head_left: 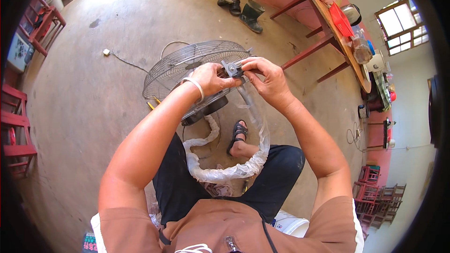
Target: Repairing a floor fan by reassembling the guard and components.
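Note:
A large fan with a round grey wire cage (pixel 187 58) stands tilted in front of my knees, its dark motor housing (pixel 213 107) underneath. At the cage's near right rim is a small grey metal bracket (pixel 231 69) with a dark part below it. My left hand (pixel 208 80), with a pale bangle at the wrist, is closed on the bracket's left side. My right hand (pixel 268 80) pinches its right side with thumb and fingers. A curved tube wrapped in clear plastic (pixel 225 173) runs from below the bracket, loops over my lap and bends back under the fan.
A cord with a white plug (pixel 107 52) lies on the floor left of the fan. Boots (pixel 253 15) stand ahead. A wooden table (pixel 323 11) with a red basket (pixel 341 21) is at right. Red chairs (pixel 16 122) line the left; a white bucket (pixel 293 225) sits behind my right thigh.

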A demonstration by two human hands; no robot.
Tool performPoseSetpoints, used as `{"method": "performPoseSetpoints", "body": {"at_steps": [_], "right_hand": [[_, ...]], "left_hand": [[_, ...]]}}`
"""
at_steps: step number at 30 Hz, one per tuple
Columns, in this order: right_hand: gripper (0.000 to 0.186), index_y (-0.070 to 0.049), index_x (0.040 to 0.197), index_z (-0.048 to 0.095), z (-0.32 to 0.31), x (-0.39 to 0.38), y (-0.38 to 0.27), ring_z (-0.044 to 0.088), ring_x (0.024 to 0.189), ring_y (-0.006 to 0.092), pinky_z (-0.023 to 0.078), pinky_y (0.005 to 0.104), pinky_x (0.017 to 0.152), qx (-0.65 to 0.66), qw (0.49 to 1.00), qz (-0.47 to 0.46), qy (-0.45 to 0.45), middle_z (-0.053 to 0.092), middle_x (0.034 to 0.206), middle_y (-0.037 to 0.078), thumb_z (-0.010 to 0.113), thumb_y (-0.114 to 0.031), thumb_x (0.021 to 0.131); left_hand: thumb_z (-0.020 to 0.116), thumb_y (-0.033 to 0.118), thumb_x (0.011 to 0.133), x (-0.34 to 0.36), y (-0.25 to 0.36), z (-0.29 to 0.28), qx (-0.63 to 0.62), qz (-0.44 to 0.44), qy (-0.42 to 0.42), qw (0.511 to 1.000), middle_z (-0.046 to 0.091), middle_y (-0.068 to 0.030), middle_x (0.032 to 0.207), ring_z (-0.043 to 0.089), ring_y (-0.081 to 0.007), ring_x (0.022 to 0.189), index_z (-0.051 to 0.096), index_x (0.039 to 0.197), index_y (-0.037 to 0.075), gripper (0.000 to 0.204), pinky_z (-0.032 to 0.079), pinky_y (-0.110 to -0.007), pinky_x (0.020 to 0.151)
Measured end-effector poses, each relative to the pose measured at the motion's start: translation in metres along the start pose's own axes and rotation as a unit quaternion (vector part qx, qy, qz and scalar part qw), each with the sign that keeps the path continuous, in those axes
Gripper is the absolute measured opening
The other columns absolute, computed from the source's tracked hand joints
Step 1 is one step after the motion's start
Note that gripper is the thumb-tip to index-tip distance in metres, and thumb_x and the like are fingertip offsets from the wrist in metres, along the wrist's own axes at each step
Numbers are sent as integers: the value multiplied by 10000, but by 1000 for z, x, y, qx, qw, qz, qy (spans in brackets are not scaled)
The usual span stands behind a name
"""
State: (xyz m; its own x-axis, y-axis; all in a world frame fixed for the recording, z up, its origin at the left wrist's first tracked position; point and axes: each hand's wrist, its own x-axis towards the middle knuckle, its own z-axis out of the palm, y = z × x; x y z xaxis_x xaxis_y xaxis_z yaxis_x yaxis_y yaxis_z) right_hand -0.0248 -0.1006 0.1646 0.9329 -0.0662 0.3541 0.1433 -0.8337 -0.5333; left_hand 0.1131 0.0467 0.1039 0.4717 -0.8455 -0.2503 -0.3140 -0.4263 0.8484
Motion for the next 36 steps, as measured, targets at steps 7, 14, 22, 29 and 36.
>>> {"method": "performPoseSetpoints", "body": {"at_steps": [7, 14, 22, 29, 36], "right_hand": [[200, -3, 986, 561, 25, -14, -2, 632, 1006, 183, 532, 307, 904, 198, 967, 78, 138, 579, 1018, 85, 612, 108, 829], [262, -4, 1046, 526, 40, -23, 1, 634, 1008, 191, 516, 300, 925, 200, 962, 150, 109, 581, 1037, 99, 606, 114, 827], [454, -37, 1195, 570, 25, -12, 2, 630, 975, 268, 522, 338, 843, 29, 998, 47, 41, 594, 1130, 141, 609, 94, 762], [380, -28, 1186, 578, 16, -7, -2, 641, 918, 243, 531, 330, 811, -12, 1000, 7, 17, 631, 1060, 157, 601, 21, 809], [189, -1, 1074, 586, 5, -2, 1, 570, 638, 68, 498, 214, 586, 364, 856, 367, 26, 631, 834, 30, 487, -114, 959]], "left_hand": [[782, 539, 683, -1, 1, 2, -3, -13, 1, 1000, 708, -101, 882, 666, -185, 823, 691, 970, 14, 605, 507, -320, 790], [779, 579, 677, 1, 2, 3, 22, -11, 4, 1000, 712, -105, 876, 675, -199, 829, 696, 945, 28, 618, 511, -335, 787], [778, 561, 701, 3, 2, 2, 1, 13, 10, 1000, 696, -82, 811, 650, -175, 753, 683, 880, 26, 572, 504, -327, 734], [785, 535, 721, 1, -10, 2, -37, 22, 2, 999, 699, -69, 820, 638, -140, 762, 683, 909, 12, 565, 502, -313, 739], [766, 566, 700, 1, -11, 0, -49, 20, -13, 999, 713, -142, 945, 678, -233, 887, 696, 992, 3, 638, 507, -337, 818]]}}
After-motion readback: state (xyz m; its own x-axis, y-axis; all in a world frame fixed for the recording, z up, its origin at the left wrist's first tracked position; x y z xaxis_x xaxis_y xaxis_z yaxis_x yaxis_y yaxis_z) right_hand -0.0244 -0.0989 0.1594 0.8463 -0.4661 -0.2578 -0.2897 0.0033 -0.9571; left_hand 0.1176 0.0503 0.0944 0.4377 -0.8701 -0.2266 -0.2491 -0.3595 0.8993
